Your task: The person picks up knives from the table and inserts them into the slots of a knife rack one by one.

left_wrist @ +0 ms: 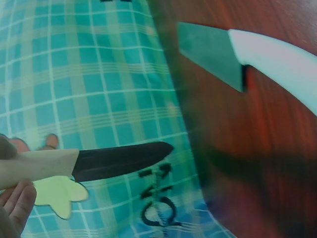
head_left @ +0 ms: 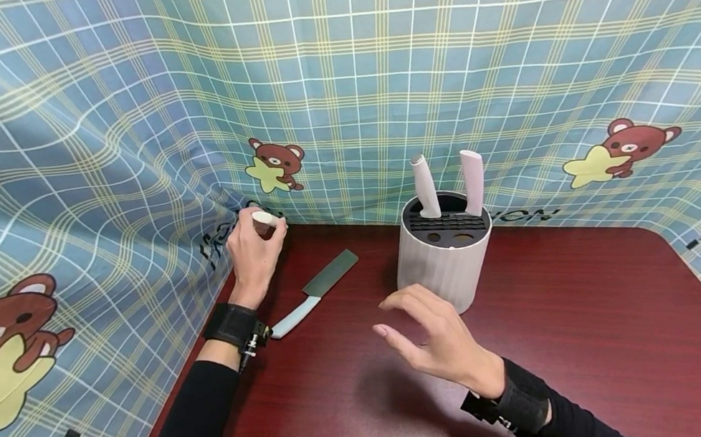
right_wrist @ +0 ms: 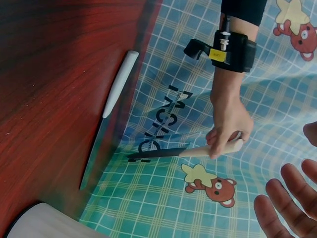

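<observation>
My left hand (head_left: 255,247) grips a kitchen knife by its pale handle (head_left: 265,219), near the far left corner of the table. In the left wrist view its dark blade (left_wrist: 121,161) points away from the fingers, in the air. A cleaver (head_left: 331,272) with a pale handle lies flat on the table, to the right of the left wrist. My right hand (head_left: 438,338) hovers over the table with loosely bent fingers and nothing in them, just in front of a white knife block (head_left: 441,273).
Two knives with a white handle (head_left: 426,188) and a pinkish handle (head_left: 473,183) stand in the block's black slotted top. The dark red table (head_left: 563,317) meets a plaid cloth (head_left: 349,89) hanging along its back and left sides.
</observation>
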`<action>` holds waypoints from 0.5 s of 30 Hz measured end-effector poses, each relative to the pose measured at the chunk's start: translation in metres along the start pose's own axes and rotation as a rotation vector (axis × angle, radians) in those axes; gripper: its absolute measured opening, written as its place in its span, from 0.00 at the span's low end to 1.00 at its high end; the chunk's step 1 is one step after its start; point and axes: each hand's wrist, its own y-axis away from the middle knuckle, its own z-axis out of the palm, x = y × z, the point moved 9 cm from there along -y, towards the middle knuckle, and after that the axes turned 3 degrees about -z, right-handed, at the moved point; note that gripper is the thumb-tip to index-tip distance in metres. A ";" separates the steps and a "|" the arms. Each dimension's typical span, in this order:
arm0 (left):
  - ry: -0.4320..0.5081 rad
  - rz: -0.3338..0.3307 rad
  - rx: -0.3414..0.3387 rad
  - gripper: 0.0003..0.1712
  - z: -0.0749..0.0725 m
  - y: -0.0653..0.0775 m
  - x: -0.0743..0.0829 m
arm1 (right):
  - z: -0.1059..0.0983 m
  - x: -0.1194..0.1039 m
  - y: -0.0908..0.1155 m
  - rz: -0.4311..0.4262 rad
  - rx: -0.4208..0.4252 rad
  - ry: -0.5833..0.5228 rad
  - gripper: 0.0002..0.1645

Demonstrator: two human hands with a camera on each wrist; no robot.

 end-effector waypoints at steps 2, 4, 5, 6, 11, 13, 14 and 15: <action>0.017 0.012 0.008 0.24 -0.002 0.000 0.008 | 0.000 0.001 0.000 0.004 0.001 0.001 0.13; 0.032 0.025 0.015 0.25 -0.004 0.000 0.015 | -0.001 0.001 0.000 0.010 0.000 0.003 0.13; 0.039 0.030 0.019 0.25 -0.005 0.000 0.018 | -0.001 0.002 0.000 0.013 -0.001 0.004 0.13; 0.048 0.034 0.023 0.26 -0.006 0.000 0.022 | -0.002 0.002 0.000 0.016 0.000 0.005 0.13; 0.073 0.081 0.045 0.25 -0.011 0.001 0.043 | -0.006 0.004 -0.003 0.021 0.012 0.003 0.13; 0.079 0.106 0.056 0.25 -0.014 0.002 0.051 | -0.008 0.005 -0.004 0.022 0.022 0.000 0.13; 0.080 0.119 0.060 0.25 -0.015 0.002 0.055 | -0.009 0.006 -0.005 0.024 0.027 -0.001 0.13; 0.082 0.129 0.063 0.25 -0.016 0.002 0.059 | -0.010 0.007 -0.006 0.026 0.032 -0.004 0.13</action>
